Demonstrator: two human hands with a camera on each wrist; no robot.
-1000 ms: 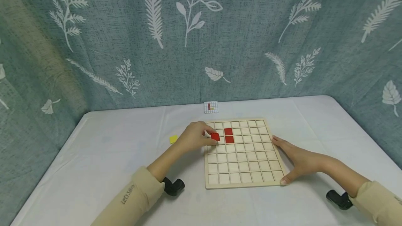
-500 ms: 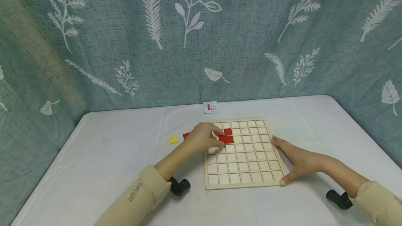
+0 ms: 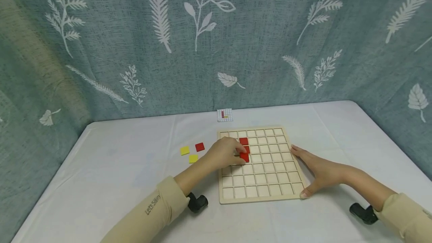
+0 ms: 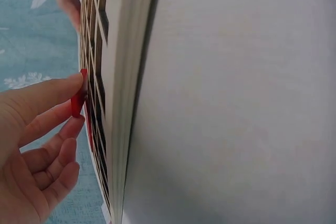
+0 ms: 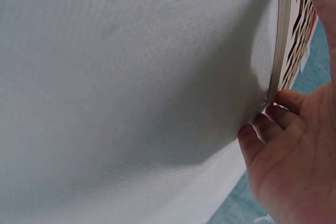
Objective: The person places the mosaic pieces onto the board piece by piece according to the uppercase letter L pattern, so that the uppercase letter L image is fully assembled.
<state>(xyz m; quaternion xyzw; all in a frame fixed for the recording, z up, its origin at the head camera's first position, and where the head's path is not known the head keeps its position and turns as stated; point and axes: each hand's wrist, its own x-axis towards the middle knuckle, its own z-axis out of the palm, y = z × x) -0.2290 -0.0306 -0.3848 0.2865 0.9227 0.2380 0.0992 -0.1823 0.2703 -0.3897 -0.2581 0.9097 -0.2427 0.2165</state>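
Observation:
A wooden grid board (image 3: 264, 198) lies on the white-covered table. My left hand (image 3: 223, 153) reaches over its left side and pinches a red square tile (image 3: 244, 157) between thumb and fingers. In the left wrist view that red tile (image 4: 79, 98) is tilted close over the grid. Just beyond it, a red tile (image 3: 243, 141) and another red tile (image 3: 248, 148) sit in one column, the nearer partly hidden by my fingers. Along the board's right edge rests my right hand (image 3: 322, 173), thumb at the near corner and fingers spread farther up the side.
Left of the board lie a loose red tile (image 3: 200, 146), a yellow tile (image 3: 184, 150) and a second yellow tile (image 3: 193, 158). Behind it is a small pattern card (image 3: 224, 115) with a printed grid. A leaf-print curtain (image 3: 189, 66) hangs at the back.
My left hand has carried the red tile rightward and nearer, to the cell just below the two red ones. The loose tiles on the left have come into view. My right hand stays put.

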